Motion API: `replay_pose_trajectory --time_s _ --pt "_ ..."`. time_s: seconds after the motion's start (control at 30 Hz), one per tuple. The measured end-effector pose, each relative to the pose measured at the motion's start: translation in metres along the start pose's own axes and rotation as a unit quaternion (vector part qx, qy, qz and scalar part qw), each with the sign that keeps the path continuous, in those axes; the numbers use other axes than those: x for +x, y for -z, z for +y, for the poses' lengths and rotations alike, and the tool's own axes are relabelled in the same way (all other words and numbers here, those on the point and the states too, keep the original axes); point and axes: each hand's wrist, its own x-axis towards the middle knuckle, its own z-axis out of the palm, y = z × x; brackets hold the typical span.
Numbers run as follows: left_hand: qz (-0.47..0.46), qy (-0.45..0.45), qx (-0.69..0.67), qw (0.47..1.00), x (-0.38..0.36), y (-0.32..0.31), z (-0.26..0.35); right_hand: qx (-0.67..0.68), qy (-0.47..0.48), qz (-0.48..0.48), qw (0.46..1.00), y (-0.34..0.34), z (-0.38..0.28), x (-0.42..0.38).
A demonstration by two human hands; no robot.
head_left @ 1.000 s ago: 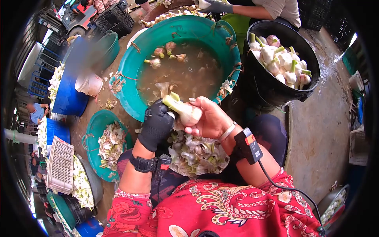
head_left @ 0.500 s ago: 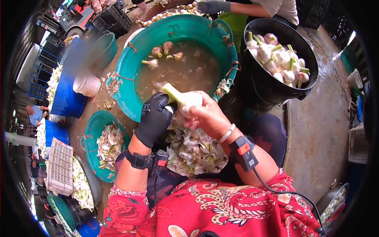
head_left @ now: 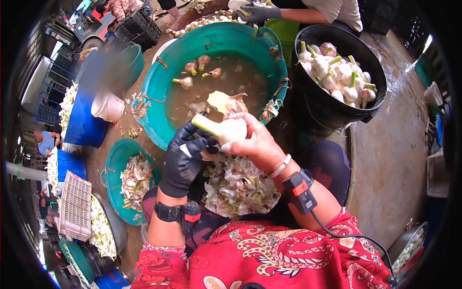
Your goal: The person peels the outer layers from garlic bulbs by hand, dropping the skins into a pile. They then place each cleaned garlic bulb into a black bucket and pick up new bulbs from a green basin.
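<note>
A wet, grey, smooth floor (head_left: 385,159) is seen at the right. On it is set a round tub (head_left: 231,38) of green plastic, its rim bound here and there with frayed ties, and cloudy brown water (head_left: 228,85) is held inside; four pinkish bulbs (head_left: 191,68) with stubby stalks are gathered near its far side. The foreground is filled by red cloth (head_left: 269,260), printed with curling paisley. Beside the tub, a deep black pail (head_left: 317,106) is heaped with glossy white garlic (head_left: 344,74). A smaller green basin (head_left: 115,159) is part-filled with crumpled peelings (head_left: 135,178), and a pale, slatted crate (head_left: 75,207) is seen further off. Below the hands, a thin, crinkled heap (head_left: 240,185) of skins is piled.

The left hand (head_left: 183,159) is covered by a black glove; its fingers are curled by the stalk, but whether it is pinched cannot be told. By the bare right hand (head_left: 260,144), a smooth, rounded white bulb (head_left: 233,131) is pinched between thumb and fingers, held tilted above the tub's near edge, its thick greenish stalk pointed toward the glove. Just beyond, a papery, cream-and-pink skin (head_left: 227,102) is seen against the water. The right wrist is ringed by a pale, hard bangle (head_left: 280,166).
</note>
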Motion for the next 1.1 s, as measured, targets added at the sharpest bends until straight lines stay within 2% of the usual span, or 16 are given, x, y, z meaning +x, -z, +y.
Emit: replay_pose_trajectory --time_s 0.07,0.2,0.23,0.33,0.4,0.47,0.57,0.6,0.67,0.77,0.8,0.9,0.97,1.0,1.03,1.1 --pt "-0.003 0.007 -0.026 1.0 0.0 -0.013 0.01 -0.026 0.033 -0.03 0.999 -0.002 0.012 0.001" --pt "0.024 0.007 0.005 1.0 0.004 -0.013 0.009 0.309 0.008 0.006 0.951 0.001 0.016 0.01" --pt "0.032 0.018 -0.013 0.999 0.003 -0.011 0.009 0.302 0.08 0.039 0.949 0.001 0.015 0.017" --pt "0.076 0.023 -0.051 0.996 0.012 0.019 0.0 0.351 0.087 -0.017 0.932 0.003 -0.013 0.008" --pt "0.076 0.027 -0.007 0.997 0.018 0.044 -0.003 0.269 0.034 -0.061 0.961 0.009 -0.029 -0.008" --pt "0.084 0.041 -0.079 0.992 0.023 0.054 -0.002 0.096 -0.037 -0.068 0.992 0.008 -0.02 -0.014" --pt "0.096 0.012 -0.12 0.988 0.035 0.061 -0.008 -0.225 -0.145 -0.208 0.941 0.004 0.001 -0.026" --pt "0.1 -0.001 -0.142 0.985 0.039 0.061 -0.01 -0.327 -0.039 -0.211 0.92 0.008 0.022 -0.027" --pt "0.067 0.015 -0.14 0.988 0.048 0.049 -0.002 -0.41 -0.004 -0.166 0.897 0.009 0.037 -0.026" --pt "-0.055 -0.154 0.1 0.981 0.079 -0.016 0.032 -0.357 -0.084 -0.243 0.898 -0.002 0.032 -0.025" --pt "-0.016 -0.141 0.194 0.971 0.09 -0.033 0.053 -0.364 -0.128 -0.274 0.881 -0.005 0.034 -0.025" --pt "-0.082 -0.181 0.207 0.958 0.121 -0.033 0.085 -0.44 -0.039 -0.267 0.857 0.002 0.042 -0.027" --pt "-0.038 -0.074 0.113 0.99 0.137 -0.001 0.069 -0.609 -0.136 -0.287 0.727 0.002 0.023 -0.022" --pt "-0.02 -0.061 0.188 0.98 0.144 0.026 0.052 -0.608 -0.135 -0.285 0.729 0.004 0.021 -0.022" --pt "-0.003 -0.038 0.324 0.945 0.148 0.048 0.039 -0.565 -0.1 -0.257 0.777 0.008 0.02 -0.024" --pt "-0.015 -0.053 0.575 0.816 0.162 0.094 -0.001 -0.475 -0.03 -0.207 0.854 0.008 0.013 -0.025"
